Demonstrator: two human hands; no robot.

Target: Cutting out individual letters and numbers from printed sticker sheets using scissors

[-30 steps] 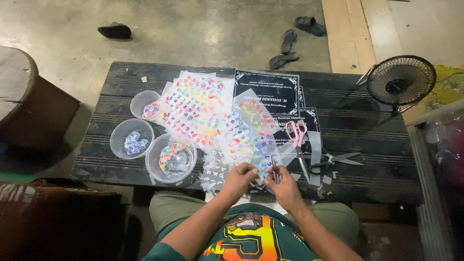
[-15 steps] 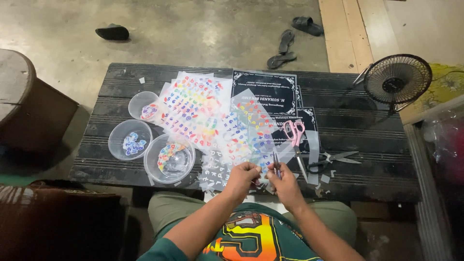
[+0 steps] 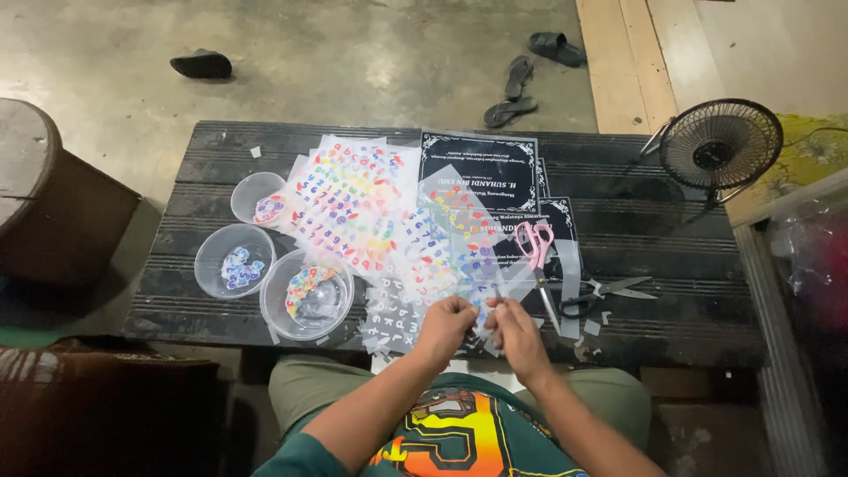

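My left hand (image 3: 444,325) and my right hand (image 3: 512,329) meet at the near edge of the black slatted table (image 3: 671,238). Between their fingertips they pinch a small clear sticker piece (image 3: 484,311); its detail is too small to tell. Just beyond the hands lie overlapping transparent sheets of colourful letter stickers (image 3: 362,208). Pink-handled scissors (image 3: 536,252) rest to the right of the sheets, and black-handled scissors (image 3: 605,291) lie further right.
Three clear plastic bowls (image 3: 306,296) holding cut stickers stand at the table's left. Black printed cards (image 3: 481,168) lie under the sheets. A small black fan (image 3: 720,146) stands at the right end. Sandals (image 3: 517,88) lie on the concrete floor beyond.
Both hands have stayed at the near table edge, fingers shifting slightly on the small piece. Nothing else on the table has moved.
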